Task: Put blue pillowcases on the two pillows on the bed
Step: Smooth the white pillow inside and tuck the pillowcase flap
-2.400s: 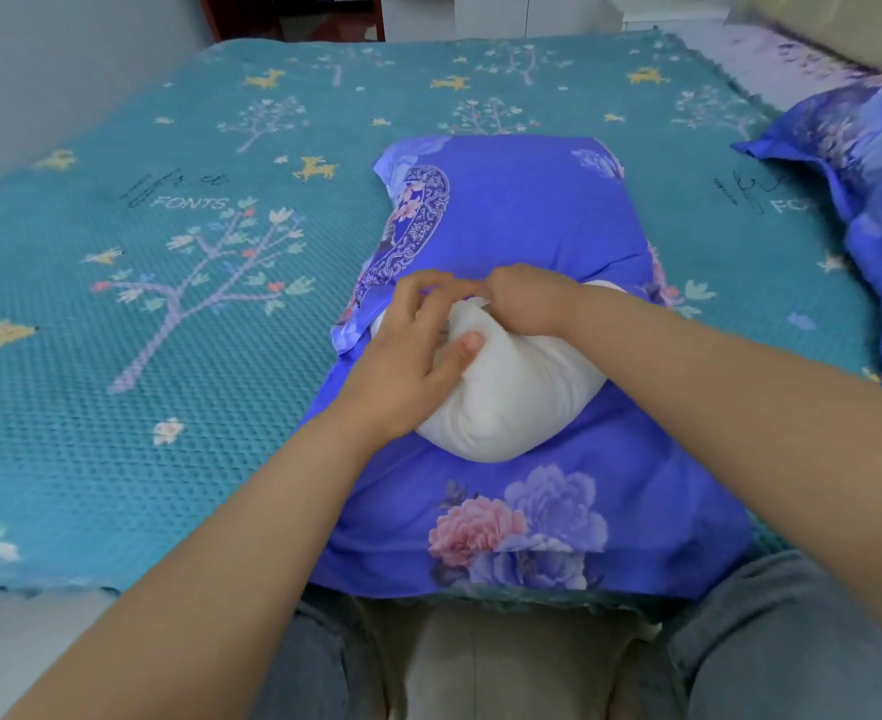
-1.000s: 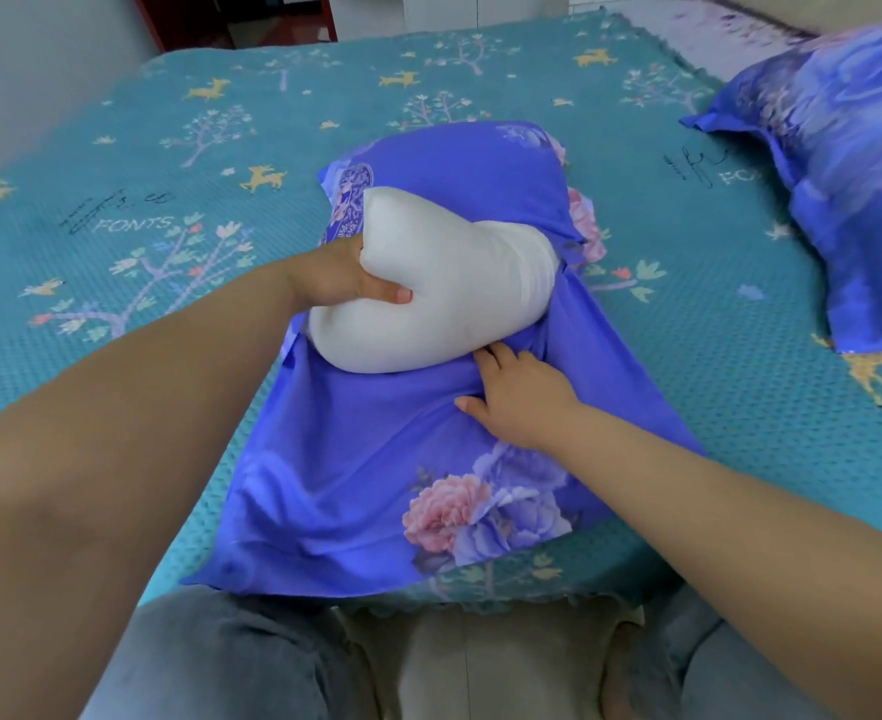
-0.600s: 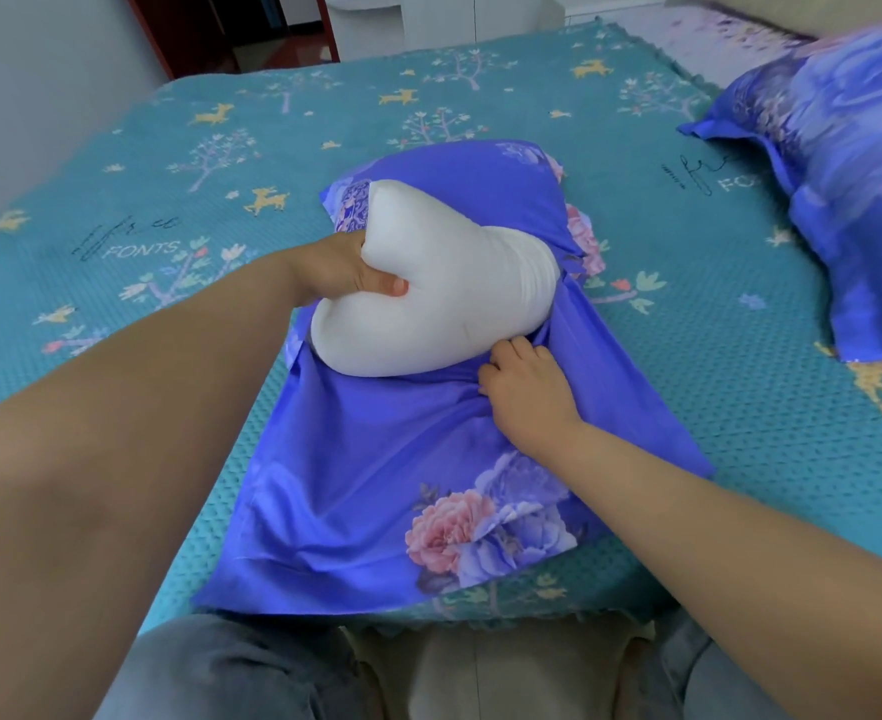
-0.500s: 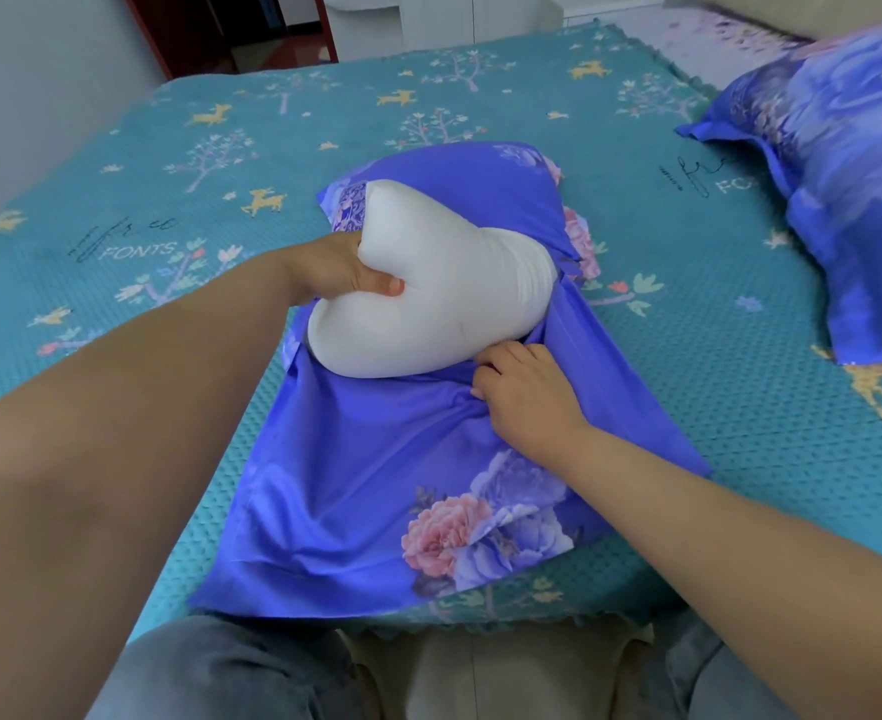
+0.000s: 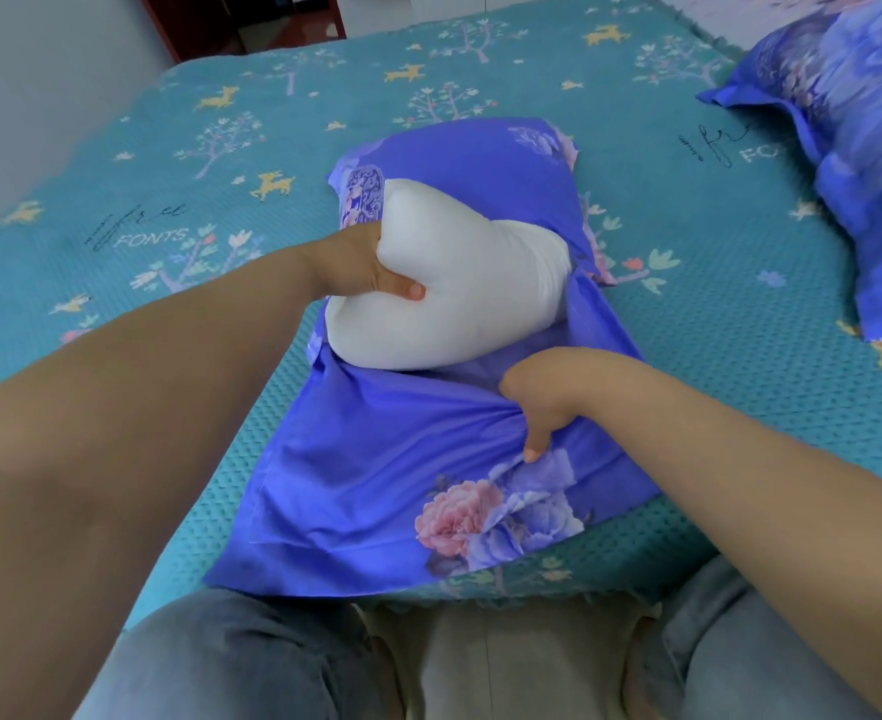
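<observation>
The left hand (image 5: 371, 272) grips the white pillow (image 5: 459, 293), whose far end sits inside the blue pillowcase (image 5: 376, 475) lying mid-bed with its long axis running from the near edge toward the far side. The right hand (image 5: 543, 402) pinches the case's slack near part, which lies flat toward the near edge, just beside the pillow's bare end. A second, cased pillow (image 5: 865, 148) lies at the bed's (image 5: 221, 148) far right corner.
</observation>
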Demonstrator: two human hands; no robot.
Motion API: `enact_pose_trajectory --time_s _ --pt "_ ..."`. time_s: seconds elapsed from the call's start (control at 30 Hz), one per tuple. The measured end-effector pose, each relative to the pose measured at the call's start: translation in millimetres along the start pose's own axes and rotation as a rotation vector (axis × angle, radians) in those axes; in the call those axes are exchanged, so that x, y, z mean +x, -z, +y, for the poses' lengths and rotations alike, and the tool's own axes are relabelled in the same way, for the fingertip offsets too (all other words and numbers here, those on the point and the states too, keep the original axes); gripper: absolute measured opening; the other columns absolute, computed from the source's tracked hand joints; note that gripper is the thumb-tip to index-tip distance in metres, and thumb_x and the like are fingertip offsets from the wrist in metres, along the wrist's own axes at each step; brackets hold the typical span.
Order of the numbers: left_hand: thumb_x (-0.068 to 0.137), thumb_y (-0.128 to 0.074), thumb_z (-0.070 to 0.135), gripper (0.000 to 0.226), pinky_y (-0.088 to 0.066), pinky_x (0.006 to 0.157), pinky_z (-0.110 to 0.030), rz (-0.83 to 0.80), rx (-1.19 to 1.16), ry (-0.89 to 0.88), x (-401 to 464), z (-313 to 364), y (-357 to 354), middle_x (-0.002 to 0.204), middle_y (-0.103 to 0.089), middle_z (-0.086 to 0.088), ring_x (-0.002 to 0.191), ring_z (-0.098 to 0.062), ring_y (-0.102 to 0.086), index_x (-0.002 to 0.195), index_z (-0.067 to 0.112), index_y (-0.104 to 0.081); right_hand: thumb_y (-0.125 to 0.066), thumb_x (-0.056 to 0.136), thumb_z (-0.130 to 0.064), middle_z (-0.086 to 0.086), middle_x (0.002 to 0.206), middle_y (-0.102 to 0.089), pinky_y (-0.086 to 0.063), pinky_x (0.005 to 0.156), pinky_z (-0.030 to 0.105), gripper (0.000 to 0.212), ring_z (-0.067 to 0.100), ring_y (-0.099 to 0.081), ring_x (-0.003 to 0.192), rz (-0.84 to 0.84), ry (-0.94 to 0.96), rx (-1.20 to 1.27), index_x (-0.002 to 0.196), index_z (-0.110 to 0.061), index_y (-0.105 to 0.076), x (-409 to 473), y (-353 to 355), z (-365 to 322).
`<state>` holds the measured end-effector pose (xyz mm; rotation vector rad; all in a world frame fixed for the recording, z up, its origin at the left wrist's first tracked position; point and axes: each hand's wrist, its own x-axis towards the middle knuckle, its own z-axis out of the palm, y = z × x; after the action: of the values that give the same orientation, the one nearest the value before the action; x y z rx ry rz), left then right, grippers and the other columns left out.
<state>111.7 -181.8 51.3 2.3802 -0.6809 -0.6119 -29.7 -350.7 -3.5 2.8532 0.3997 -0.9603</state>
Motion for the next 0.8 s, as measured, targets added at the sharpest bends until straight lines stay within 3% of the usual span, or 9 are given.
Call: enact_pose_trajectory --time_s 0.1,0.23,0.33,0.43,0.57,0.67,0.73,0.8 --pt "0.069 -0.082 0.025 0.070 -0.031 0.091 -0.022 0.078 0.102 -0.062 -4.9 -0.2 -8.0 0.117 -0.050 0.015 0.107 -0.007 -0.046 0.130 0.026 -0.048 -0.060 0.088 -0.032 0.008 0.116 -0.061 -0.037 0.073 0.028 0.031 0.028 -0.058 0.103 0.140 0.057 0.048 0.109 -0.009 -0.058 -0.1 -9.6 -1.4" --pt "0.052 -0.085 0.050 0.092 -0.031 0.092 -0.022 0.080 0.144 -0.061 -13.3 -0.1 -13.6 0.119 -0.050 0.016 0.110 -0.008 -0.046 0.132 0.029 -0.045 -0.052 0.093 -0.034 0.009 0.102 -0.065 -0.037 0.072 0.028 0.025 0.028 -0.059 0.095 0.319 0.166 0.371 0.093 -0.011 -0.060 -9.4 -10.6 3.2" --pt "0.061 -0.085 0.041 0.083 -0.031 0.092 -0.023 0.084 0.219 -0.083 -19.2 3.5 -20.0 0.128 -0.052 0.009 0.117 -0.014 -0.047 0.132 0.027 -0.045 -0.063 0.080 -0.055 0.005 0.074 -0.060 -0.038 0.059 0.031 0.047 0.024 -0.056 0.071 0.186 0.173 0.350 0.075 -0.009 -0.055 -15.6 -3.3 0.4" --pt "0.066 -0.084 0.032 0.076 -0.030 0.089 -0.022 0.095 0.256 -0.092 -25.9 7.4 -25.2 0.125 -0.052 0.008 0.109 -0.009 -0.044 0.132 0.026 -0.045 -0.074 0.070 -0.052 0.001 0.082 -0.060 -0.040 0.059 0.030 0.048 0.024 -0.058 0.078 0.085 0.099 0.066 0.086 -0.010 -0.057 -17.5 1.7 -9.3" --pt "0.068 -0.083 0.028 0.068 -0.030 0.085 -0.020 0.075 0.266 -0.080 -29.4 11.8 -26.2 0.112 -0.050 0.013 0.101 -0.008 -0.044 0.127 0.028 -0.048 -0.055 0.083 -0.016 0.006 0.099 -0.063 -0.042 0.067 0.030 0.003 0.029 -0.059 0.093 0.517 0.086 -0.075 0.086 -0.016 -0.054 -17.0 -4.2 -21.2" --pt "0.067 -0.083 0.031 0.065 -0.034 0.084 -0.023 0.072 0.304 -0.073 -29.0 18.9 -25.9 0.110 -0.053 0.013 0.101 -0.011 -0.047 0.123 0.031 -0.050 -0.056 0.083 -0.023 0.005 0.103 -0.064 -0.043 0.072 0.031 0.016 0.028 -0.058 0.098 0.606 0.127 0.160 0.097 -0.016 -0.060 -15.6 -6.4 -16.7" --pt "0.067 -0.082 0.036 0.062 -0.034 0.082 -0.023 0.068 0.380 -0.075 -26.7 26.1 -29.4 0.107 -0.053 0.014 0.098 -0.011 -0.048 0.121 0.032 -0.052 -0.057 0.081 -0.025 0.003 0.093 -0.065 -0.047 0.070 0.032 0.014 0.027 -0.059 0.090 0.610 0.169 0.348 0.091 -0.016 -0.061 -22.1 -1.4 -14.5" --pt "0.074 -0.074 0.035 0.045 -0.036 0.079 -0.025 0.052 0.507 -0.058 -25.7 33.0 -35.7 0.103 -0.055 0.010 0.095 -0.014 -0.050 0.114 0.030 -0.054 -0.057 0.081 -0.023 0.001 0.082 -0.062 -0.042 0.062 0.032 0.007 0.025 -0.057 0.081 0.672 0.162 0.403 0.082 -0.016 -0.057 -28.1 5.1 -15.5"
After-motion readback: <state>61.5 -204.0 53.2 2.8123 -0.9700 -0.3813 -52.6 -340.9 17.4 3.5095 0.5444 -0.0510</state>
